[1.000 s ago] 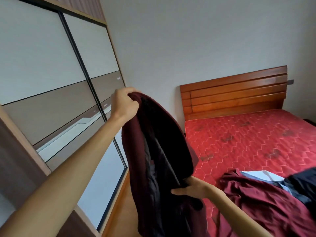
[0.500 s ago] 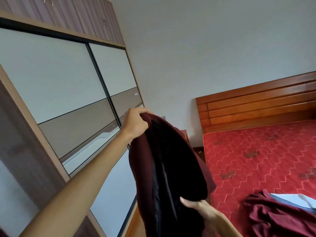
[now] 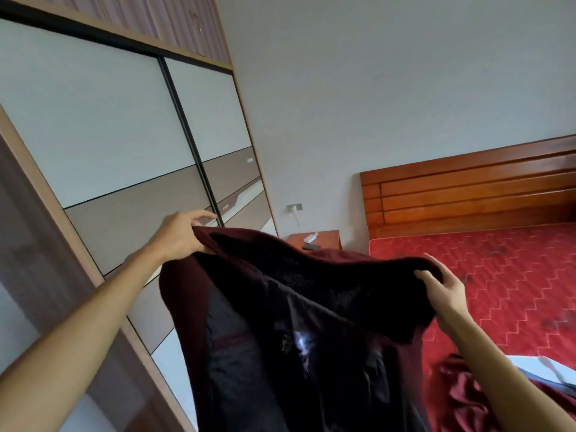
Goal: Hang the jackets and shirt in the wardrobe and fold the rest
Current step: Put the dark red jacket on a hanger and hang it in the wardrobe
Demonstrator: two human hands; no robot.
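Left hand (image 3: 180, 235) and right hand (image 3: 444, 289) gripping maroon jacket (image 3: 296, 322) collar edges, wardrobe (image 3: 124, 135) alongside

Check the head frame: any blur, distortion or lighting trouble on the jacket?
Head view: soft, even daylight, no glare or hard shadows. The jacket lining reads near black, with little fold detail apart from one pale sheen patch. Wide-angle bend tilts the wardrobe doors and headboard. Left hand and right hand are slightly soft, fingertips smeared.
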